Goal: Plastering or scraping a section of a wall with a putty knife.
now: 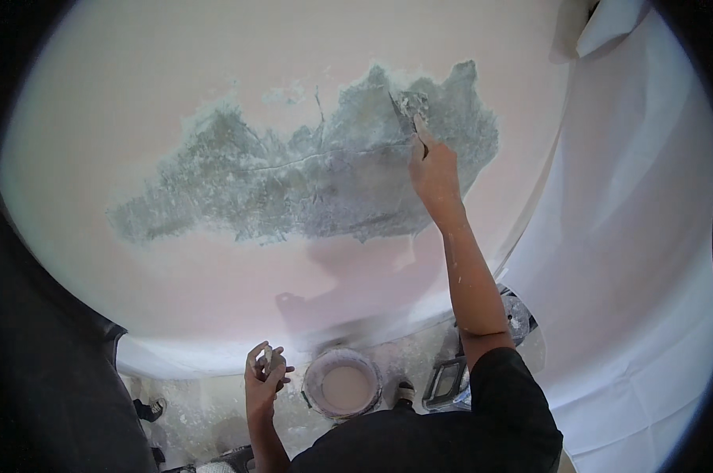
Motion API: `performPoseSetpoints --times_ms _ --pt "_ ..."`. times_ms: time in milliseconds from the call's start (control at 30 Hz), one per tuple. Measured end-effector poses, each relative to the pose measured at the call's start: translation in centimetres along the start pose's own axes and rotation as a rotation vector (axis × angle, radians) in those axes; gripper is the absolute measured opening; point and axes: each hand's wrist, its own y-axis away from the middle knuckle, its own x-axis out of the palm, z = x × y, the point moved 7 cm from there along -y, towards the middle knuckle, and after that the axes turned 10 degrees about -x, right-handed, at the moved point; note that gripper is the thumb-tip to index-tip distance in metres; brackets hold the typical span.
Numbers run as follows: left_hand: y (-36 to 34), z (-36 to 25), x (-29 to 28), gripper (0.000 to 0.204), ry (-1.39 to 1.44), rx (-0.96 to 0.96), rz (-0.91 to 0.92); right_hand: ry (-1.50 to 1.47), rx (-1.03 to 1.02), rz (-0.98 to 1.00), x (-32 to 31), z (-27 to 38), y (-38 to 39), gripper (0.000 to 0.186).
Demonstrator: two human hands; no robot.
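A pale pinkish wall (135, 94) fills most of the view, with a long, jagged grey bare patch (325, 189) across it. My right arm is stretched up to the right part of this patch. My right hand (437, 177) is closed round a putty knife (411, 104), its forefinger extended along the tool and its blade against the grey surface. Low and left of the middle, my left hand (260, 386) is held away from the wall. Its fingers are bent round a small, grey, plaster-smeared tool (274, 363) whose exact kind I cannot make out.
A bucket (310, 394) holding pale pink plaster stands on the spattered floor between my arms. To its right is a dark plastic frame (444, 382). White sheeting (624, 236) hangs at the right, a dark sheet (49, 355) at the left.
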Motion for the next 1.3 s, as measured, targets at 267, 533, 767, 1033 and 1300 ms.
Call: performPoseSetpoints --times_ms 267,533,767,1033,1300 --pt "0.8 -2.1 2.8 0.059 0.053 0.054 -0.046 0.019 -0.016 0.032 0.5 -1.6 -0.9 0.041" --pt "1.3 -1.4 4.3 0.058 0.035 0.036 -0.085 0.177 -0.017 0.099 0.9 -2.2 -0.7 0.046" --pt "0.9 -1.7 5.0 0.058 0.053 0.061 -0.092 0.172 -0.063 0.111 0.6 -2.6 -0.9 0.046" --pt "1.2 -1.8 4.2 0.058 0.053 0.064 -0.174 0.168 -0.072 -0.003 -2.8 -7.6 -0.5 0.042" --pt "0.7 -3.0 4.7 0.058 0.018 0.069 -0.220 0.046 0.009 0.042 -3.4 -7.2 -2.0 0.041"
